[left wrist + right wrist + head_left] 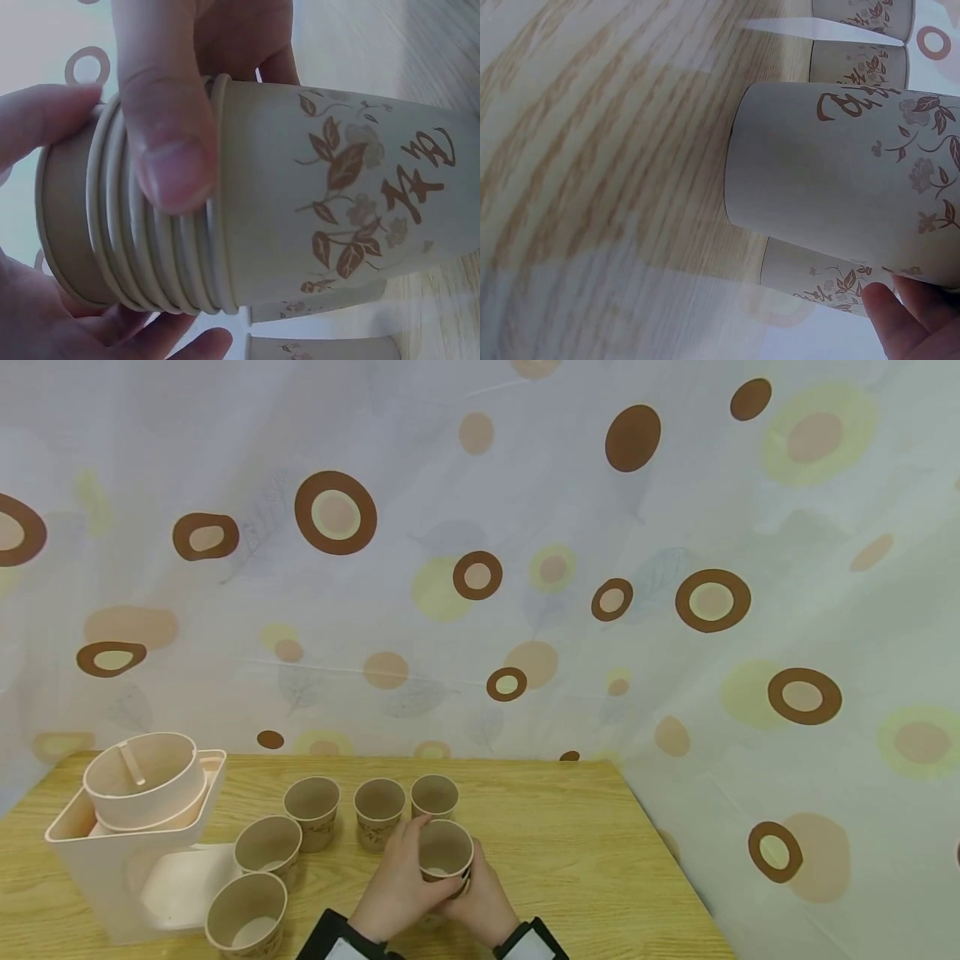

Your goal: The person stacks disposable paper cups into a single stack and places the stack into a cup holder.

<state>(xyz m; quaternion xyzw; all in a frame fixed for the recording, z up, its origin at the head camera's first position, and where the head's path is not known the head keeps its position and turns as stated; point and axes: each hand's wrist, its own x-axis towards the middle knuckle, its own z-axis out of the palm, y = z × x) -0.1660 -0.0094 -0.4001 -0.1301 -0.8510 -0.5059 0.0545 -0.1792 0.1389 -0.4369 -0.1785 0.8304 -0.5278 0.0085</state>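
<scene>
Between my two hands a stack of nested paper cups (446, 847) stands close over the table. In the head view, my left hand (396, 881) grips its left side, with the thumb across the front and fingertips at the rim. My right hand (482, 893) holds its right side. The left wrist view shows the cup stack (300, 202) lying sideways across the picture, printed with brown leaves. A thumb presses over several stacked rims, and the topmost cup (67, 214) protrudes farther than the others, with fingers around it. Right-hand fingertips (896, 315) touch the stack's side in the right wrist view.
Several single paper cups stand upright in a curve: one near the front (247, 914), others (268, 843) (312, 810) (379, 810) running back to one behind the stack (435, 793). A white plastic container (112, 868) holding a round tub (142, 789) stands left. A patterned curtain (480, 527) hangs behind the wooden table (585, 860).
</scene>
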